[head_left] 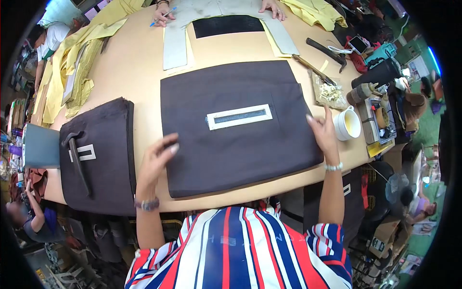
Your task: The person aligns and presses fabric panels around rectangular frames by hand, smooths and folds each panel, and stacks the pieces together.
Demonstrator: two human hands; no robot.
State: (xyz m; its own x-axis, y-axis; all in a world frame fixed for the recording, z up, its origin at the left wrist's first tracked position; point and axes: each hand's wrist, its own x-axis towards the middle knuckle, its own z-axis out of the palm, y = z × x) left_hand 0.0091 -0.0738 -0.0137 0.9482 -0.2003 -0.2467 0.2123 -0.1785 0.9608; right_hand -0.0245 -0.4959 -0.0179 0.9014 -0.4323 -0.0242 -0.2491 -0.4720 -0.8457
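Seeing both hands at the sides of a dark fabric panel (226,159), which lies flat on the tan table (142,62), mid-view, right in front of the wearer. Panel carries a white frame (240,122) around a narrow dark slot, near its middle, slightly tilted.

Left hand (159,156): at the panel's left edge, fingers loosely spread, gap between thumb and index, nothing seen gripped. Can't tell if fingertips touch the cloth.

Right hand (325,131): at the panel's right edge, thumb and index wide apart, index pointing away from the body, thumb over the cloth edge. Contact unclear; remaining fingers mostly hidden.

Right of that hand: white cup (340,127) with yellowish contents, just beside the wrist. Beyond it, a clear bag (332,98) with pale crumbly bits, a wooden-handled tool (310,66) reaching over it, and a dark hammer (328,53) further off.

Left side: fabric stack (113,154), apart from the panel, with another hammer (80,166) lying across its white-framed slot. Grey box (42,146) stands just left of the stack.

Far side: another person's hands on a pale piece (175,48) with a black panel (228,26); one holds a blue pen (158,20).
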